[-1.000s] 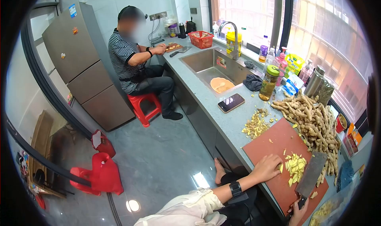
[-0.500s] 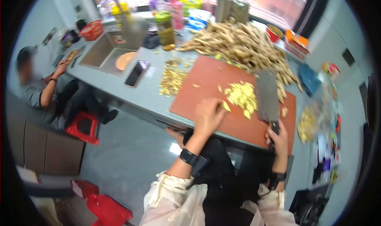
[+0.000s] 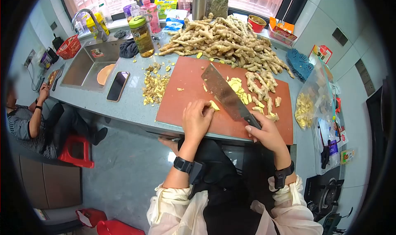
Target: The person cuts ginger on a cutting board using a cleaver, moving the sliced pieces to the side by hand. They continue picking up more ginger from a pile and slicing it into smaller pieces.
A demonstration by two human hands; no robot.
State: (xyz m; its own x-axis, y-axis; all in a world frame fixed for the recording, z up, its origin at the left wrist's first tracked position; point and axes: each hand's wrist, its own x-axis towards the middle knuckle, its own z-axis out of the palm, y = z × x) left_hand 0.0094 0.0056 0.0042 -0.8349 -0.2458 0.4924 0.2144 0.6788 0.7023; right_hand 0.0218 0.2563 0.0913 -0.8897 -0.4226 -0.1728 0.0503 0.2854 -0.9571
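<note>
My left hand [image 3: 197, 119] rests at the near side of the reddish-brown cutting board [image 3: 175, 107], fingers bent round a small yellow piece of ginger [image 3: 214, 105]. In my right hand [image 3: 267, 132] is the black handle of a cleaver [image 3: 226, 95]. Its broad blade slants up and left across the board, just right of the ginger piece. Part of the heap of ginger slices [image 3: 236, 85] is hidden behind the blade. Whole ginger roots [image 3: 260, 86] lie at the board's right side, with a big pile of ginger [image 3: 222, 41] behind it.
Ginger scraps [image 3: 154, 88] lie left of the board, near a phone [image 3: 118, 86] and a lidded tea bottle [image 3: 142, 37]. A sink [image 3: 78, 70] is farther left. At right is a plastic bag of ginger pieces [image 3: 304, 109]. Another person [image 3: 31, 123] sits at far left.
The cleaver has swung from the right of the slices to a leftward slant over them, close to my left hand. My left hand still holds the ginger piece. The whole view has shifted.
</note>
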